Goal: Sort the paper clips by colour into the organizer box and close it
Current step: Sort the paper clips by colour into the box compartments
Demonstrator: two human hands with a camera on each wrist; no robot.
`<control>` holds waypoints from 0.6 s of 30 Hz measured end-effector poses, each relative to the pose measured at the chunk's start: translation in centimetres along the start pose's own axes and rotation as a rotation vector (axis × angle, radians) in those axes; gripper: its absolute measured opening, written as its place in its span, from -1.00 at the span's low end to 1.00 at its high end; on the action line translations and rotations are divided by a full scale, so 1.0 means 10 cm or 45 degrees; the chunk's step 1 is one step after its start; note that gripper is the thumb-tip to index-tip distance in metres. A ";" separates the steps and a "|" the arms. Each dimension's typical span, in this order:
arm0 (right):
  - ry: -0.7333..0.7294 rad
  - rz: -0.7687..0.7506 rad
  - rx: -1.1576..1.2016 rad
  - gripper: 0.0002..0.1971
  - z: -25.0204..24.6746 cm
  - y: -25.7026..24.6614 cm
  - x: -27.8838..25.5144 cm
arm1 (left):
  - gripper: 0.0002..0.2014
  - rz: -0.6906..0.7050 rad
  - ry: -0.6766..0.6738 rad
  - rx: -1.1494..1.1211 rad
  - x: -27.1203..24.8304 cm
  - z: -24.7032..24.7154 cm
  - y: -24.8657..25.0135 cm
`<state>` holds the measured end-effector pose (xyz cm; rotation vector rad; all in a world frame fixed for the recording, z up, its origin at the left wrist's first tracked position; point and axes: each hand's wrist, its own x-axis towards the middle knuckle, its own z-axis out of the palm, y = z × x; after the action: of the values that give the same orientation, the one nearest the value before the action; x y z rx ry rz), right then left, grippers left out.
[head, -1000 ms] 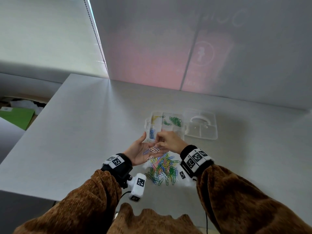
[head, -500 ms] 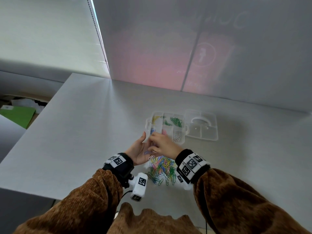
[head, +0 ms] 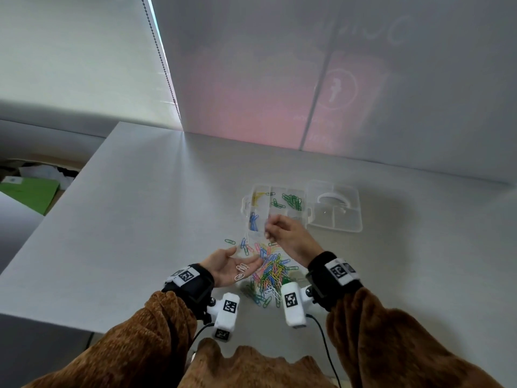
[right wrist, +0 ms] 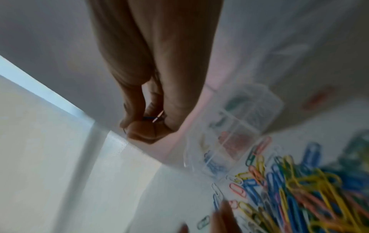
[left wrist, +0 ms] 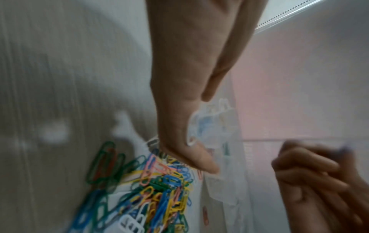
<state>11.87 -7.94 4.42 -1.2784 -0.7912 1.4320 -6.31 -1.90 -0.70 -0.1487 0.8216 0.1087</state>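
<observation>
The clear organizer box (head: 247,208) lies open on the table, its lid (head: 334,205) folded out to the right. Its compartments hold yellow clips (head: 258,196), green clips (head: 292,201) and blue clips (head: 253,221). A mixed pile of coloured paper clips (head: 268,278) lies just in front of the box. My left hand (head: 246,254) is palm up beside the pile, with three white clips (head: 242,271) lying loose on it. My right hand (head: 268,229) hovers over the box's near edge, fingers curled. In the right wrist view its fingertips (right wrist: 137,134) pinch a small clip (right wrist: 154,118) of unclear colour.
A single green clip (head: 230,241) lies apart, left of the pile. The grey table (head: 140,219) ends at an edge on the left, with a green folder (head: 30,191) below it. A wall (head: 279,93) stands close behind the box.
The hands were together in front of the box, right fingers at the left palm. The right hand has lifted away toward the box; the left has drawn back toward me, palm still up.
</observation>
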 end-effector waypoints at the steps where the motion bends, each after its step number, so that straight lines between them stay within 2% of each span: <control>1: 0.036 0.045 0.208 -0.86 -0.09 0.02 -0.02 | -0.45 -0.005 0.079 -0.035 0.02 -0.06 0.00; 3: 0.124 0.105 0.485 -0.89 -0.24 0.09 -0.08 | -0.50 -0.016 0.171 -0.069 0.04 -0.13 -0.02; 6: 0.264 0.154 0.677 -0.92 -0.41 0.23 -0.23 | -0.53 -0.061 0.227 0.003 0.04 -0.13 -0.08; 10: 0.291 0.197 0.829 -0.43 -0.64 0.38 -0.45 | -0.64 -0.206 0.340 0.185 0.08 -0.12 -0.28; 11: 0.309 0.223 0.841 -0.46 -0.69 0.40 -0.49 | -0.66 -0.227 0.391 0.251 0.08 -0.13 -0.30; 12: 0.356 0.252 0.855 -0.60 -0.74 0.42 -0.52 | -0.67 -0.250 0.424 0.314 0.07 -0.12 -0.32; 13: 0.404 0.276 0.869 -0.75 -0.79 0.41 -0.55 | -0.66 -0.274 0.428 0.351 0.06 -0.10 -0.31; 14: 0.427 0.286 0.896 -0.79 -0.83 0.41 -0.58 | -0.65 -0.286 0.399 0.343 0.04 -0.05 -0.29; 16: 0.466 0.313 0.973 -0.69 -0.90 0.43 -0.62 | -0.67 -0.228 0.280 0.289 0.03 0.16 -0.19; 18: 0.524 0.338 1.030 -0.70 -0.91 0.42 -0.65 | -0.62 -0.110 0.170 0.258 0.08 0.46 -0.07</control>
<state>19.03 -16.58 0.47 -0.9872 0.2448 1.4025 -2.37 -1.73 1.88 -0.0001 0.9530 -0.0670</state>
